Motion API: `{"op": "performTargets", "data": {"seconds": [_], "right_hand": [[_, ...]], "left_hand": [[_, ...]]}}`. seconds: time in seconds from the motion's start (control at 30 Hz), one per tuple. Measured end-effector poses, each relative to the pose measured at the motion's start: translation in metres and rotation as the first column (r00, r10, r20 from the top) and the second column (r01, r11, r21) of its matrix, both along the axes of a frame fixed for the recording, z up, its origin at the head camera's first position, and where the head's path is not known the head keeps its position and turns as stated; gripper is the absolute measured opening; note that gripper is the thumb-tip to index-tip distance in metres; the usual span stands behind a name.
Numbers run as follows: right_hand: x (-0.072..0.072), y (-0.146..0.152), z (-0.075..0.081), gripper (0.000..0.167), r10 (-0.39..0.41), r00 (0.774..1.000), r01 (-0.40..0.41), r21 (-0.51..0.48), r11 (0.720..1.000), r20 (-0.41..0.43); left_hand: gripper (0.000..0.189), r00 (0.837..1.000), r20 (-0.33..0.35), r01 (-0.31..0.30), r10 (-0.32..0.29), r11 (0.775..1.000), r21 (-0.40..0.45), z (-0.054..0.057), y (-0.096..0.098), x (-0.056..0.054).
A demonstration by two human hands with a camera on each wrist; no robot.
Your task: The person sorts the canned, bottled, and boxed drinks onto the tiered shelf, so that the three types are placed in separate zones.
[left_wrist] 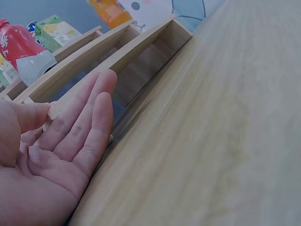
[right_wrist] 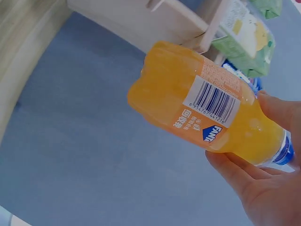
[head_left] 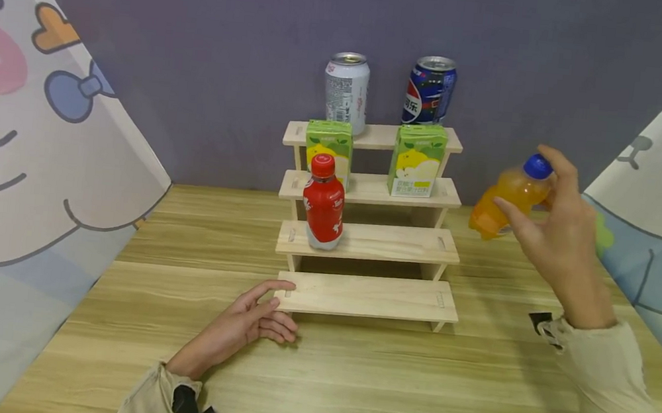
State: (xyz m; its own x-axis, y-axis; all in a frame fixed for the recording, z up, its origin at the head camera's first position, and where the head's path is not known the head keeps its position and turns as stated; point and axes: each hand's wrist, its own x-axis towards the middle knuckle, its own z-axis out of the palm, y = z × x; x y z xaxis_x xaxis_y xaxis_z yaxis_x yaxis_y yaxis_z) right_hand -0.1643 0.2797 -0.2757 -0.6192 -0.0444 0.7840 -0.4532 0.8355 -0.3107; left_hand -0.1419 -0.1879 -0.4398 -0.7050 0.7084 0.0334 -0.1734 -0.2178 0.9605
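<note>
My right hand (head_left: 567,236) holds an orange Fanta bottle (head_left: 511,200) by its upper part, tilted in the air right of the wooden stepped rack (head_left: 370,297). Its blue cap is up by the index finger; the right wrist view shows the barcode label. With thumb and index finger my left hand (head_left: 248,321) pinches the front left corner of the lowest step, its other fingers loosely extended in front. A red bottle (head_left: 323,209) stands upright at the left of the second step from the bottom.
Two green juice cartons (head_left: 418,162) stand on the third step, the left one partly behind the red bottle. On the top step are a white can (head_left: 346,95) and a dark blue Pepsi can (head_left: 430,93). Cartoon-printed cloths (head_left: 42,159) flank the wooden table (head_left: 350,381).
</note>
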Motion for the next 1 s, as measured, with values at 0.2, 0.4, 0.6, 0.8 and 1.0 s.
{"op": "performTargets", "data": {"seconds": [0.2,0.4,0.6,0.8,1.0], "right_hand": [[0.008,-0.014,0.005,0.087,0.047,0.999,-0.047,0.001,0.999,0.008],[0.013,-0.028,0.006,0.082,0.131,0.991,-0.131,-0.025,0.991,-0.006],[0.016,-0.039,0.006,0.079,0.173,0.984,-0.174,-0.018,0.985,-0.048],[0.020,-0.052,0.005,0.081,0.205,0.978,-0.205,0.004,0.979,-0.043],[0.018,-0.065,0.004,0.081,0.249,0.968,-0.250,-0.003,0.968,-0.029]], "left_hand": [[0.042,1.000,0.018,-0.020,0.021,0.999,-0.026,0.000,0.000,0.001],[0.042,0.999,0.030,-0.027,0.029,0.999,-0.038,0.001,0.002,0.002],[0.043,0.999,0.022,-0.029,0.030,0.999,-0.044,0.002,0.003,0.000],[0.042,1.000,0.017,-0.024,0.025,0.999,-0.028,0.001,0.003,-0.001],[0.042,0.999,0.029,-0.020,0.021,0.999,-0.031,0.000,0.001,-0.001]]}}
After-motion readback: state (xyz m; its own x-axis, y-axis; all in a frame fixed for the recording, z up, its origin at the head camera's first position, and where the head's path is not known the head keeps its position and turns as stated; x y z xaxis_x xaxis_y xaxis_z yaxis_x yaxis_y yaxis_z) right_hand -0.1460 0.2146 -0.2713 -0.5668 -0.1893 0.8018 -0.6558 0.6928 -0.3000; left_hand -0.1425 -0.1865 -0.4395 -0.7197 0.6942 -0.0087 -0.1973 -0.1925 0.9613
